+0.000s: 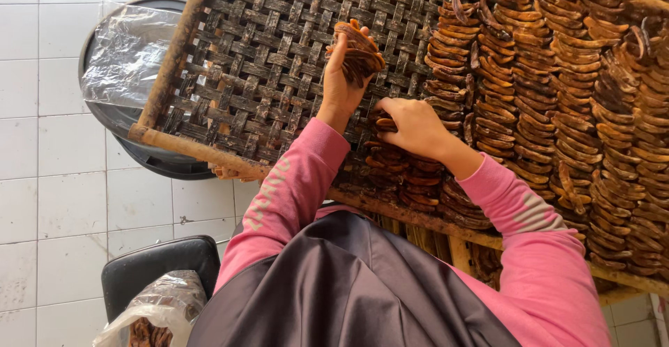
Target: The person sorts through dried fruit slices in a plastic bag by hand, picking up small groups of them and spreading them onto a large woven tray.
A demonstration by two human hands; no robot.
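My left hand (339, 82) is raised over a woven bamboo tray (237, 61) and grips a stack of dark brown dried banana slices (359, 51). Just to its right, my right hand (412, 125) rests fingers-down on the top of a short row of slices (401, 169), pinching one piece. Both arms are in pink sleeves, above a dark apron.
Several tight rows of dried slices (557, 82) fill the tray's right half; its left half is bare weave. A black round basin with a plastic sheet (122, 58) sits under the tray's left corner. A black bin with a plastic bag (157, 277) stands on the white tiled floor.
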